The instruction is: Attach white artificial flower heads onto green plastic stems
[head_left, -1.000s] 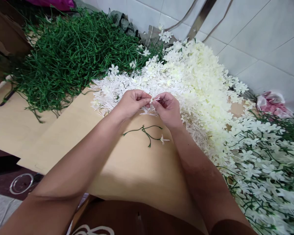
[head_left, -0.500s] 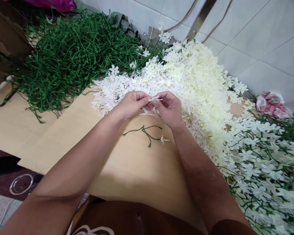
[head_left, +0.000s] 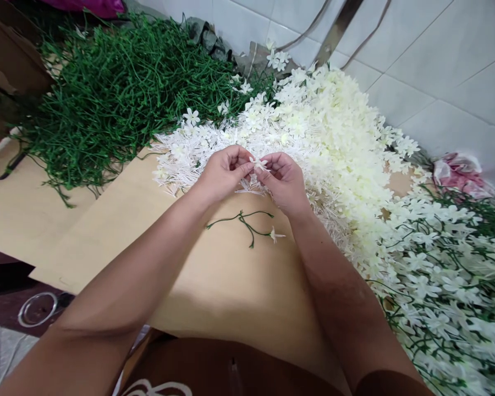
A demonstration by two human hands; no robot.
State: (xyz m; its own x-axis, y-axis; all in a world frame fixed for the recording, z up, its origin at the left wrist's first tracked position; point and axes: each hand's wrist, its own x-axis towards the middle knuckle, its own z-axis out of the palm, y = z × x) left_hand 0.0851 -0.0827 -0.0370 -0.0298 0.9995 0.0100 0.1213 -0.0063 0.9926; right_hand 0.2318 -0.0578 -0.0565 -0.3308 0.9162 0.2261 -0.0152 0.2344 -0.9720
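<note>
Between my fingertips is a small white artificial flower [head_left: 258,163], its petals facing up. My left hand [head_left: 226,171] pinches it from the left, and my right hand [head_left: 285,181] pinches it from the right. Whatever lies under the petals is hidden by my fingers. Just below my hands, a branched green plastic stem [head_left: 242,216] lies on the brown board [head_left: 231,275], with one white flower [head_left: 275,235] on a branch end. Behind my hands spreads a heap of thin white stamen-like pieces [head_left: 206,144].
A big pile of green stems [head_left: 140,93] lies at the back left. Loose white petals [head_left: 338,126] are heaped at the back right, against the tiled wall [head_left: 437,66]. Stems with flowers [head_left: 437,275] pile up at the right. A cardboard box [head_left: 12,66] stands far left.
The flower between my fingers has turned, so its petals now show more openly. Both hands stay in nearly the same place, and the stem on the board has not moved.
</note>
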